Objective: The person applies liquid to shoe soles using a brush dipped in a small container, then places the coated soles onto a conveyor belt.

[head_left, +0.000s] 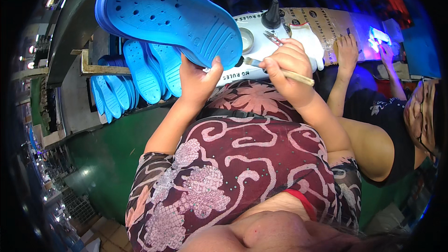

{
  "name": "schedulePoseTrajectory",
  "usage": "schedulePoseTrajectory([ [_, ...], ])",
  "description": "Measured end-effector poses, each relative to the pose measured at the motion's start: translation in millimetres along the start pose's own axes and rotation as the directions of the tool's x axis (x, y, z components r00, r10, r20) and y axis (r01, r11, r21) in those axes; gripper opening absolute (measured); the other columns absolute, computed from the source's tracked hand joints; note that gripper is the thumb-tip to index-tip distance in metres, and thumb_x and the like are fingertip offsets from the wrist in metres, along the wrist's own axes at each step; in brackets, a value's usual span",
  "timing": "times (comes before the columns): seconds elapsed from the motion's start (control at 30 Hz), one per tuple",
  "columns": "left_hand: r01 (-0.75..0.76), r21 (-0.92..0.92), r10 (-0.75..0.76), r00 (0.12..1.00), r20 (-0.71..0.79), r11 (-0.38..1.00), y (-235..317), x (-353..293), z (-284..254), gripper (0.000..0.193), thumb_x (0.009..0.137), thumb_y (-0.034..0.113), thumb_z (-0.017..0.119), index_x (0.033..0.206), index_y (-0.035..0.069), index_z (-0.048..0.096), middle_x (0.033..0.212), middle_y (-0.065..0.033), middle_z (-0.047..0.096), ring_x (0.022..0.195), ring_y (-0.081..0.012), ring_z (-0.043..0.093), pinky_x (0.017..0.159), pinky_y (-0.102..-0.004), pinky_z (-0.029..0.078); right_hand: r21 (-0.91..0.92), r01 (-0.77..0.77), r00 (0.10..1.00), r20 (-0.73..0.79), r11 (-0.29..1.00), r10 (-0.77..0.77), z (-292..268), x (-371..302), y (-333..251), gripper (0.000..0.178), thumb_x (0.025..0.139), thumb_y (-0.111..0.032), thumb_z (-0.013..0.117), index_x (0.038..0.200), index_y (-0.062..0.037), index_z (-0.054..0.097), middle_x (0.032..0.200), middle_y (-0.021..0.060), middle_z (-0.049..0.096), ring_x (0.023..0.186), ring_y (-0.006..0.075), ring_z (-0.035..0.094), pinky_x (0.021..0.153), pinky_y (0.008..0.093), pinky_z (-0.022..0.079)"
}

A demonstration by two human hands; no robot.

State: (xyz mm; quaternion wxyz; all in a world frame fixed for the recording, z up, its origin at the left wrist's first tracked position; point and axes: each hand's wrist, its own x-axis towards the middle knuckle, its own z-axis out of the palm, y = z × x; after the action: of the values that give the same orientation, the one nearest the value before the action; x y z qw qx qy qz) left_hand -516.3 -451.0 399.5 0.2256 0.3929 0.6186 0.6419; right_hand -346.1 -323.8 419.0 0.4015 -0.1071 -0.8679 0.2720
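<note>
At the left of the frame, several blue soles (142, 72) are grouped together. A larger blue sole (172, 23) fills the upper left to upper middle, its narrow end pinched by the person's left hand (201, 75). A small bowl (247, 39) sits beyond. The right hand (289, 65) grasps a brush (300, 78), bristles just beside the sole's edge.

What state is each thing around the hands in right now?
Blue sole: raised, holed face showing.
Left hand: closed on the sole's narrower end.
Brush: held, bristles beside that end; contact unclear.
Right hand: closed around the brush.
Round dish: uncovered, contents unclear.
Black conical bottle: upright, nozzle up.
Metal tool: near the right hand's fingers; whether held unclear.
Other blue soles: grouped, overlapping.
</note>
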Motion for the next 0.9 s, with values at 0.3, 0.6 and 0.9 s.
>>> schedulePoseTrajectory([
  [0.3,-0.012,0.037,0.014,0.999,-0.041,0.999,1,0,3,0.052,0.074,0.004,0.061,0.117,-0.005,0.033,0.106,-0.0167,0.054,0.095,-0.0206,0.057,0.085,-0.0324,0.044,0.031,0.039,0.999,0.036,0.999,-0.04,4,-1,-3,0.014,0.079,-0.015,0.06,0.068,-0.0062,0.063,0.06,0.0032,0.055,0.059,0.0199,0.051,0.079,0.0358,0.039],
  [0.6,0.0,0.041,0.001,1.0,-0.017,0.999,-6,3,1,0.051,0.075,0.005,0.06,0.117,-0.005,0.033,0.107,-0.0167,0.053,0.096,-0.0214,0.056,0.087,-0.0327,0.044,0.074,0.012,0.999,-0.044,0.997,-0.009,6,-2,2,0.016,0.075,-0.018,0.064,0.064,-0.0071,0.062,0.058,0.004,0.055,0.058,0.021,0.052,0.074,0.035,0.039],
  [0.9,-0.142,0.043,0.146,0.984,-0.106,0.989,-16,4,0,0.049,0.073,0.002,0.061,0.115,-0.005,0.036,0.102,-0.0148,0.055,0.093,-0.02,0.057,0.083,-0.0313,0.044,0.169,-0.047,0.994,-0.088,0.984,0.062,11,-3,10,0.02,0.079,-0.017,0.061,0.063,-0.0052,0.063,0.06,0.0049,0.059,0.057,0.0218,0.052,0.07,0.0331,0.04],
])
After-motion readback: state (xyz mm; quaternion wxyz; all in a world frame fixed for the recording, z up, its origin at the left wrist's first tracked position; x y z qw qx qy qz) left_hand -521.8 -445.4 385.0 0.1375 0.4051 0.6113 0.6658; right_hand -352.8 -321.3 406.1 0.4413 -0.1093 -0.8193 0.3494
